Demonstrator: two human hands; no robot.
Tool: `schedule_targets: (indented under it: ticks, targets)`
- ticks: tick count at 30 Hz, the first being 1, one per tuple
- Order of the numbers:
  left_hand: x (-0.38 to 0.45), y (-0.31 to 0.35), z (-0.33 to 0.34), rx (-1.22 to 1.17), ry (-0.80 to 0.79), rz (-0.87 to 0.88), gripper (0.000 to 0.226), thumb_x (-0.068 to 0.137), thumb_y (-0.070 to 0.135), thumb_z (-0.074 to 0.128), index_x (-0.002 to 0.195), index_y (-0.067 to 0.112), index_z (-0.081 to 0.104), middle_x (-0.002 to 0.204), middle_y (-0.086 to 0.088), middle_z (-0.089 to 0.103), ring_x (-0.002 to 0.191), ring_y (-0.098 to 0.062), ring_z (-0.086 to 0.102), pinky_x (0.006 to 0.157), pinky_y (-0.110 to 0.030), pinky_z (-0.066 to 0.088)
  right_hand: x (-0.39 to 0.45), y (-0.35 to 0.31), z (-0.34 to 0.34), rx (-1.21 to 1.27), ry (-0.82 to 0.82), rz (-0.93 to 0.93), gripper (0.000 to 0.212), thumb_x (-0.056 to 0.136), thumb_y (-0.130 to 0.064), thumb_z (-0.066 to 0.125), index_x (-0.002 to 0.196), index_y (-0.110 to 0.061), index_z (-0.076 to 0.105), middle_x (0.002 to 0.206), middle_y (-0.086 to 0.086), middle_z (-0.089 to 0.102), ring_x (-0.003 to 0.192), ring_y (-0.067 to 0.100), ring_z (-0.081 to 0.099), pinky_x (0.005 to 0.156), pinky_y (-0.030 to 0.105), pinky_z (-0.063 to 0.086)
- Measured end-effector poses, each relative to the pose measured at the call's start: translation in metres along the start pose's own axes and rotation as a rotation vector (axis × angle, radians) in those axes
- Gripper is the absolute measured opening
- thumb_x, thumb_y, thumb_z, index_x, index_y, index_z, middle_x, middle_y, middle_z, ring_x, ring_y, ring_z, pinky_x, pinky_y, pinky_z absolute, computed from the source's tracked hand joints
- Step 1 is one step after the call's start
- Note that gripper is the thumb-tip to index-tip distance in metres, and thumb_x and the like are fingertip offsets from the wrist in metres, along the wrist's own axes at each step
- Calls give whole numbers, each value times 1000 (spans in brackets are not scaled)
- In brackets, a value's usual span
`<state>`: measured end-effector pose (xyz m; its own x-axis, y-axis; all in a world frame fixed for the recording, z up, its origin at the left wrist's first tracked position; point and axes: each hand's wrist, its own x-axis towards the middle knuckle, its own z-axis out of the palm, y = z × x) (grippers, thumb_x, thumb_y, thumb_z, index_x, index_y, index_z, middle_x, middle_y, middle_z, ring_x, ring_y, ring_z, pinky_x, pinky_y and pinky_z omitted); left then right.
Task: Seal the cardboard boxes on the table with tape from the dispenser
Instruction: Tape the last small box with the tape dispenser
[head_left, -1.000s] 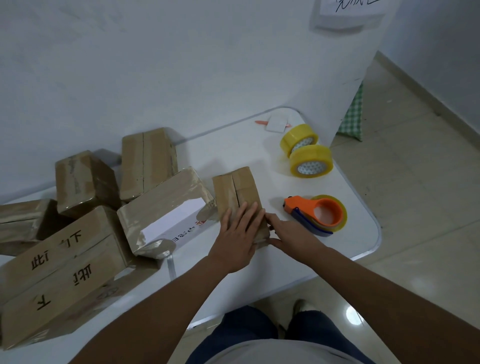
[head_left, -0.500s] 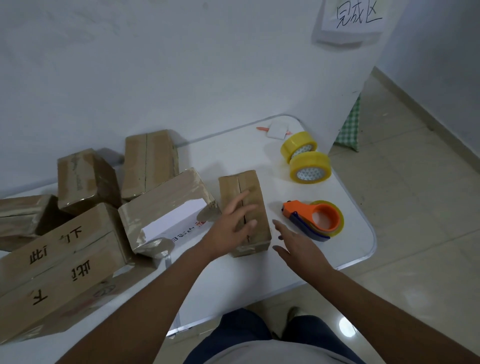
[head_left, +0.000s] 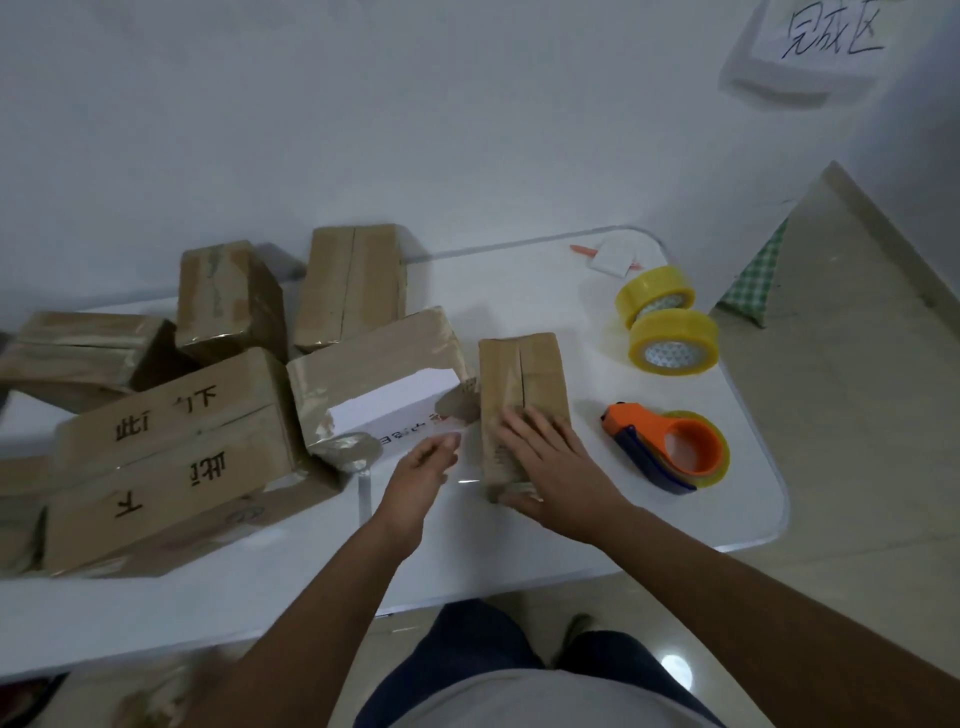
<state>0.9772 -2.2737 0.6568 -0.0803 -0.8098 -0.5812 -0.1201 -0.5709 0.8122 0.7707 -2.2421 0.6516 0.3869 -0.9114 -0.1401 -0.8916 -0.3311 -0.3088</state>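
Note:
A small cardboard box (head_left: 522, 371) with a centre seam lies lengthwise on the white table (head_left: 519, 280). My right hand (head_left: 553, 462) lies flat on its near end, fingers spread over the top and thumb round the near edge. My left hand (head_left: 426, 467) hovers just left of the box, fingers loosely curled, holding nothing. The orange and blue tape dispenser (head_left: 670, 449), with a roll of tape in it, lies on the table to the right of the box, apart from both hands.
Several taped cardboard boxes (head_left: 171, 452) are piled on the table's left half. Two yellow tape rolls (head_left: 672, 348) sit at the back right, behind them a white card (head_left: 613, 258) over an orange pen. The table's rounded corner (head_left: 779, 519) is on the right, floor beyond.
My left hand has come off the box top and moved to its left. My right hand has moved from beside the box onto its near end.

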Motion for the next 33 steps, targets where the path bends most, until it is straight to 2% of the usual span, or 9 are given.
schedule_targets:
  ticks: [2, 4, 8, 13, 17, 20, 27, 31, 33]
  targets:
    - [-6, -15, -3, -135, -41, -158, 33, 102, 40, 48, 119, 19, 66, 122, 0, 69, 116, -17, 62, 107, -37, 43, 3, -2, 7, -74, -19, 21, 78, 93, -63, 32, 156, -23, 9, 164, -4, 3, 151, 23, -2, 121, 45, 1]
    - [-13, -25, -4, -192, -82, -218, 43, 103, 46, 43, 118, 15, 68, 116, -2, 72, 112, -18, 65, 104, -36, 45, 3, -4, 13, -126, -14, 44, 74, 94, -59, 30, 156, -22, 14, 163, -1, 11, 150, 27, 9, 121, 50, 12]
    - [-23, -32, -5, -178, -64, -116, 41, 101, 44, 48, 114, 13, 70, 110, -2, 74, 108, -15, 67, 99, -33, 47, -1, -8, 18, -130, 48, 123, 69, 93, -55, 26, 153, -20, 24, 160, 1, 23, 147, 30, 21, 116, 54, 26]
    - [-21, -34, -9, -112, -28, -21, 15, 93, 19, 66, 105, 13, 72, 104, -4, 74, 111, -28, 65, 102, -37, 48, -7, -11, 26, -203, 71, 130, 68, 95, -53, 29, 153, -18, 27, 160, 3, 24, 147, 32, 21, 117, 53, 20]
    - [-20, -34, -8, -93, 4, -10, 18, 98, 24, 60, 105, 14, 73, 102, -2, 75, 107, -23, 66, 101, -35, 49, -4, -13, 29, -280, 71, 115, 74, 92, -47, 53, 153, -14, 26, 160, 8, 23, 146, 37, 23, 116, 56, 21]
    - [-20, -36, -4, -75, 45, 10, 22, 101, 26, 55, 102, 15, 74, 99, 1, 75, 103, -19, 66, 97, -31, 50, -4, -12, 30, -296, 57, 117, 79, 90, -45, 59, 154, -14, 25, 161, 8, 22, 146, 37, 22, 116, 56, 21]
    - [-10, -40, 17, 108, 221, 204, 20, 101, 26, 53, 93, 21, 70, 89, 9, 71, 91, -9, 64, 84, -25, 49, -3, -10, 32, -292, 81, 99, 72, 95, -49, 46, 154, -16, 22, 162, 6, 18, 148, 35, 17, 118, 55, 17]
    - [-2, -40, 33, 198, 245, 251, 18, 102, 23, 52, 95, 18, 68, 88, 9, 69, 86, -6, 62, 71, -11, 45, -3, -9, 32, -301, 65, 100, 67, 98, -49, 26, 155, -15, 20, 162, 7, 16, 148, 35, 17, 117, 54, 16]
    - [0, -40, 42, 198, 234, 268, 17, 103, 18, 50, 95, 17, 66, 90, 6, 68, 84, -9, 61, 70, -13, 45, -2, -9, 31, -291, 58, 102, 67, 98, -49, 32, 155, -16, 20, 162, 7, 16, 148, 35, 17, 117, 56, 20]
